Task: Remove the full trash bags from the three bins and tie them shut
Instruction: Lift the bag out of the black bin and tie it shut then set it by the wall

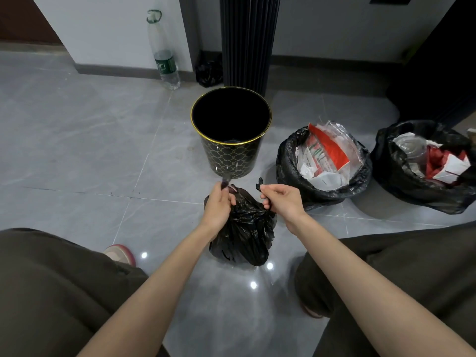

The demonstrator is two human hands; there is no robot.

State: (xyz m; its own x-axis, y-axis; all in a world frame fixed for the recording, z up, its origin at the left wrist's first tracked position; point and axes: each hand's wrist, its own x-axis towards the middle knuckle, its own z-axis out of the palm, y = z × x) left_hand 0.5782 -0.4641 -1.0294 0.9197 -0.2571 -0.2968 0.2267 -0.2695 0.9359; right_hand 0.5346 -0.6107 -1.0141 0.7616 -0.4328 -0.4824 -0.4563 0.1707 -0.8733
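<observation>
A black trash bag [244,233] sits on the floor between my knees. My left hand [219,204] pinches one twisted end of its mouth and my right hand [283,199] pinches the other, with the two ends pulled apart above the bag. Just behind it stands a black bin with a gold rim [231,140], with no bag in it. To the right are two more bins lined with black bags, a middle bin [322,166] and a far-right bin [422,166], both open and full of paper, plastic and red packaging.
A tall plastic bottle [164,50] stands by the wall at the back left. A dark ribbed column [248,39] rises behind the bin, with a small black bag [208,72] at its foot. Grey tiled floor [77,150] spreads out to the left. My shoe [121,253] shows near my left knee.
</observation>
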